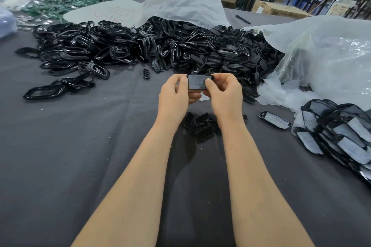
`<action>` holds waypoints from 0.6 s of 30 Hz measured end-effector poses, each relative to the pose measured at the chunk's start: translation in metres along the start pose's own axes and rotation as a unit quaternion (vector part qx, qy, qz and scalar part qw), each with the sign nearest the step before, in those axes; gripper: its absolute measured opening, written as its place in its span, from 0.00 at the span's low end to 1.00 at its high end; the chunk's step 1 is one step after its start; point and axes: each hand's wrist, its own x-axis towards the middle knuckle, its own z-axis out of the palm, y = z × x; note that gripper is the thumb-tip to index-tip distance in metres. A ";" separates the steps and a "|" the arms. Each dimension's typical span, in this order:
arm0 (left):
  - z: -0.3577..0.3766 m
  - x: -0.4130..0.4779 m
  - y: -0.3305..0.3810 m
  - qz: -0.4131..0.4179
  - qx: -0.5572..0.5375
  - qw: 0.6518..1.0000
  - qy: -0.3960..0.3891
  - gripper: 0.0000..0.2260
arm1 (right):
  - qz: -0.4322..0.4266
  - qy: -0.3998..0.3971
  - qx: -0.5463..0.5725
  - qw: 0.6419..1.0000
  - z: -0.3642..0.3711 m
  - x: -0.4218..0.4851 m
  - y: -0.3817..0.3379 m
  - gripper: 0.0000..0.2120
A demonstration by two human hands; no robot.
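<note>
Both forearms run straight out from the body, side by side, wrists slightly raised over the dark grey cloth table (80, 156). The left hand (174, 96) and right hand (224, 94) meet at centre, just in front of the big heap, and the 2 share 1 black shell piece (197, 82) held above the cloth. Left thumb and curled fingers pinch its left edge; right thumb presses on the matte grey film face and the right fingers curl round the far edge. The piece is a flat rounded rectangle with a glossy black rim. Small heap of ribbed black pads (202, 126) lies on the cloth between the wrists. Far left, a pile of glossy black ring frames (80, 46); beside it, matte slotted black parts (220, 52) spill from a crinkled clear plastic bag (331, 56). At right, a stack of film-faced pieces (341, 138), with 1 loose piece (275, 119) near it.
</note>
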 end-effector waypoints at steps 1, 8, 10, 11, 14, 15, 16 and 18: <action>0.001 0.000 0.000 0.000 0.003 1.000 0.001 0.08 | -0.005 0.002 -0.001 1.000 0.000 0.000 0.000 0.06; -0.003 0.000 -0.003 0.009 0.044 0.999 0.003 0.07 | 0.028 -0.017 0.048 0.998 -0.002 0.000 -0.001 0.04; -0.004 0.002 -0.003 0.004 0.036 0.999 0.014 0.08 | 0.061 -0.047 0.099 0.992 -0.003 -0.001 -0.003 0.04; -0.005 0.002 -0.004 0.001 0.032 0.999 0.018 0.08 | 0.070 -0.065 0.105 0.990 -0.004 -0.001 -0.004 0.05; -0.006 0.003 -0.004 -0.002 0.025 0.999 0.021 0.08 | 0.056 -0.090 0.066 0.992 -0.004 -0.002 -0.004 0.09; -0.006 0.003 -0.005 -0.001 0.025 1.000 0.019 0.08 | 0.044 -0.085 0.044 0.994 -0.004 -0.002 -0.004 0.10; -0.006 0.002 -0.005 0.001 0.025 1.000 0.017 0.08 | 0.033 -0.078 0.026 0.996 -0.003 -0.002 -0.004 0.10; -0.005 0.002 -0.004 0.004 0.028 0.999 0.014 0.07 | 0.022 -0.066 0.001 0.998 -0.001 -0.003 -0.004 0.09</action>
